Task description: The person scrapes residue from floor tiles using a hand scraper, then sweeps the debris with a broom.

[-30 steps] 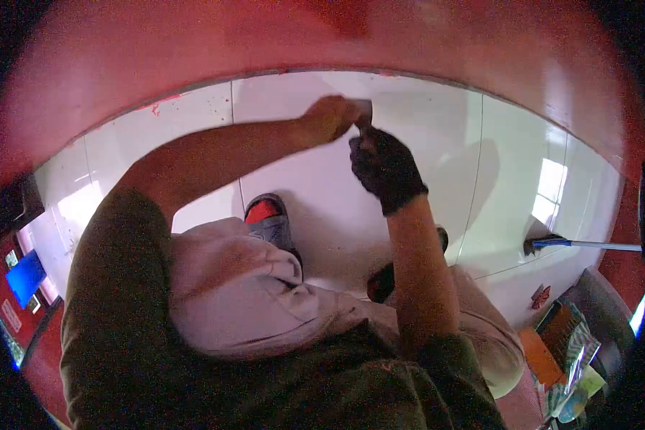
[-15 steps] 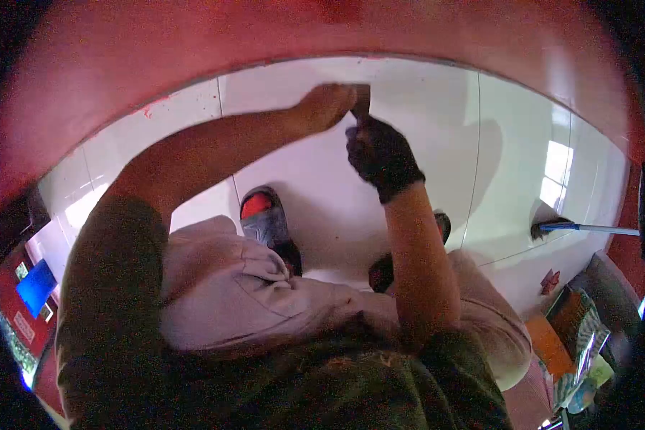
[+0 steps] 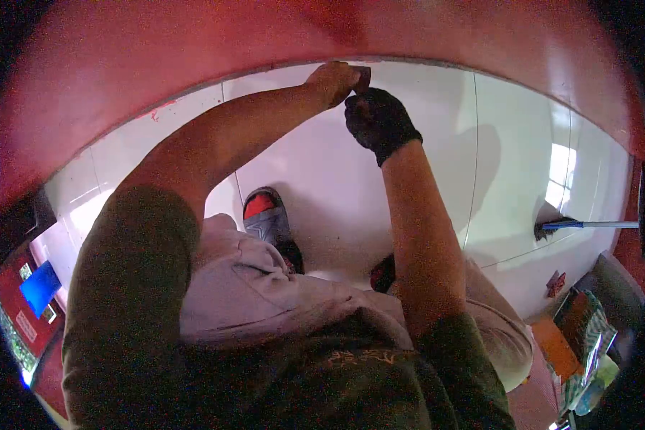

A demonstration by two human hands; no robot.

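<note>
My gloved right hand [image 3: 380, 123] is closed around the lower end of a small dark putty knife [image 3: 364, 79], its handle hidden in the fist. The flat blade sticks up out of the black glove. Bare and bent inward, my left hand [image 3: 332, 83] has its fingers closed at the blade's left side, seemingly pinching it. Both hands are close together over the white tiled floor [image 3: 423, 158], near the foot of the red wall [image 3: 322, 29].
Red flecks [image 3: 163, 109] lie along the wall's base at left. A broom with a blue-and-white handle [image 3: 595, 224] rests at right. Near it are a red scrap [image 3: 555, 284] and a pile with an orange item [image 3: 555, 350]. My shoe [image 3: 266, 218] stands below the hands.
Both hands have moved forward together, closer to the wall's base, with the putty knife still between them. My arms are stretched further out.
</note>
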